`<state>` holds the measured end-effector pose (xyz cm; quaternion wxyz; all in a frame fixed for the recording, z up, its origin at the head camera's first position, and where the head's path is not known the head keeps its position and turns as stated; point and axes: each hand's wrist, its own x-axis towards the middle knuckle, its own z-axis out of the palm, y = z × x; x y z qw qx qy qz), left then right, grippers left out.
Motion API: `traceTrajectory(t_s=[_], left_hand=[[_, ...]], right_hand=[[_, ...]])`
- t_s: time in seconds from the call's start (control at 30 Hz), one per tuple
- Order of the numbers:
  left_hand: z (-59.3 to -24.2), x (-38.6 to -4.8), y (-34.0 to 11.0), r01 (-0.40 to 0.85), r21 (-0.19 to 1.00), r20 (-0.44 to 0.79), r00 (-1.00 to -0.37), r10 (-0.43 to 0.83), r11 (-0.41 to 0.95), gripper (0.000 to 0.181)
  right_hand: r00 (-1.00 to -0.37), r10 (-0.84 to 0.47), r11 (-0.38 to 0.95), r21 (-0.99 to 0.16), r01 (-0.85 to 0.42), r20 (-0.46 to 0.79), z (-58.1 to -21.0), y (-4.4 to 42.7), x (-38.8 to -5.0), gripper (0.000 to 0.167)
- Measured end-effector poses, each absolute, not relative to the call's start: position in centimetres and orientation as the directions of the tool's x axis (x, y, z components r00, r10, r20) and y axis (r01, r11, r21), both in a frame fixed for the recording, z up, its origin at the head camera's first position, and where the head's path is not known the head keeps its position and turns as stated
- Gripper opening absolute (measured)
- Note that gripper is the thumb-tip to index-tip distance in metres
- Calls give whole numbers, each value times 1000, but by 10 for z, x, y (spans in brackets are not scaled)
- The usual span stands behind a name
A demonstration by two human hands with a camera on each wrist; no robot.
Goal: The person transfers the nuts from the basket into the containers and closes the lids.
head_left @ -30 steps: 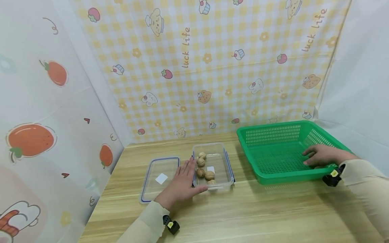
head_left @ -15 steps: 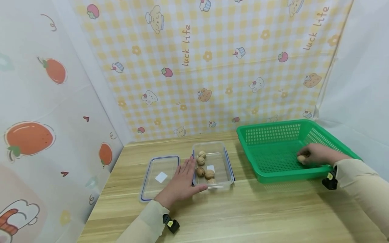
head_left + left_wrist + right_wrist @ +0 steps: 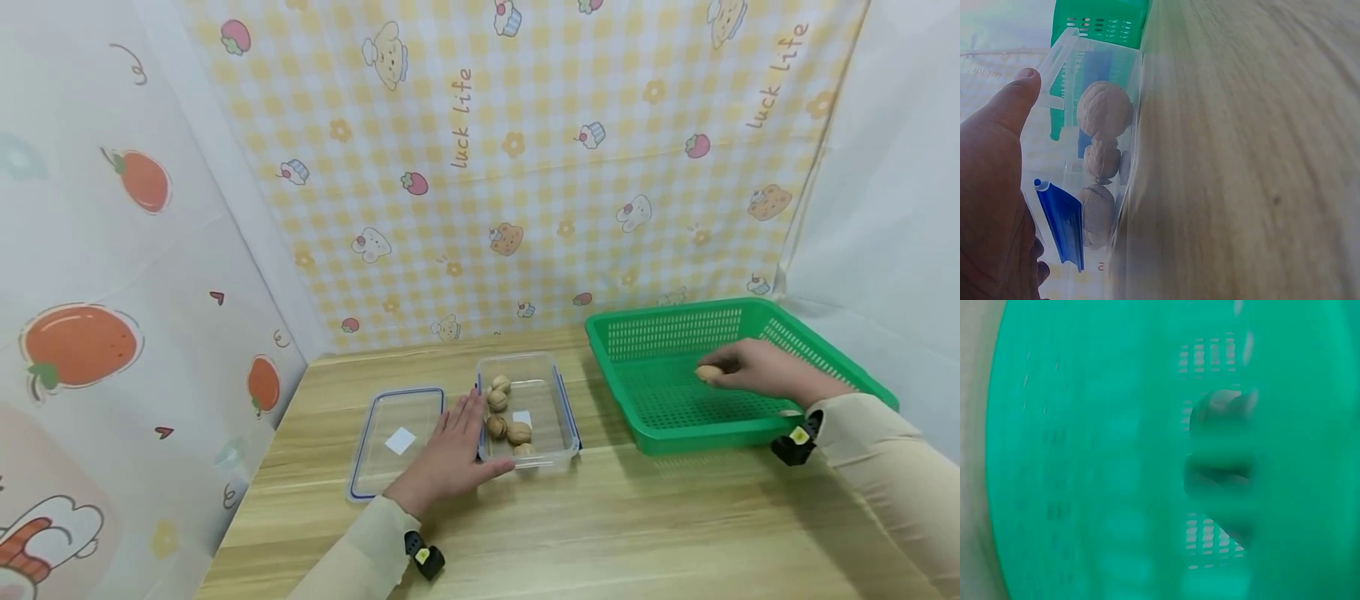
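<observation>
Over the green basket [image 3: 705, 435] my right hand [image 3: 765, 368] pinches a walnut [image 3: 707, 373] between thumb and fingers. Another walnut [image 3: 789, 413] partly shows in the basket below the right wrist. My left hand [image 3: 447, 456] rests with straight fingers against the left side of a clear plastic box [image 3: 551, 458], its thumb along the front rim. Several walnuts [image 3: 497, 427] lie along the box's left side; the left wrist view shows these walnuts [image 3: 1104, 110] through its wall, near a blue latch [image 3: 1063, 225]. The right wrist view is blurred, mostly filled by the green basket [image 3: 1116, 456].
A clear lid [image 3: 365, 442] with a blue seal lies left of the box, partly behind my left hand. The wooden table [image 3: 585, 533] runs back to a checked cloth [image 3: 525, 192]. White sheeting [image 3: 900, 250] stands to the right of the basket.
My right hand has picked up a walnut from the basket's near right part and moved left and up with it. The left hand stays at the box.
</observation>
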<state>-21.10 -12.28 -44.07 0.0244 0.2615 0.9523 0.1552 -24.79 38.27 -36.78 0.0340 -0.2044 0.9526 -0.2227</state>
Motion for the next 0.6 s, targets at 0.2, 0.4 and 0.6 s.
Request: traceTrajectory(t_s=[0.2, 0.4, 0.6], left_hand=[[-440, -209, -122, 485, 307, 25, -864, 502, 819, 115], [-438, -210, -122, 485, 305, 20, -864, 503, 820, 114], [-440, -212, -123, 497, 300, 31, -858, 513, 814, 113]], right_hand=[[-910, -409, 795, -462, -393, 69, -361, 354, -245, 44], [-901, -420, 769, -483, -419, 112, -351, 323, -243, 43], [-888, -442, 722, -538, -435, 126, -345, 292, -240, 42]])
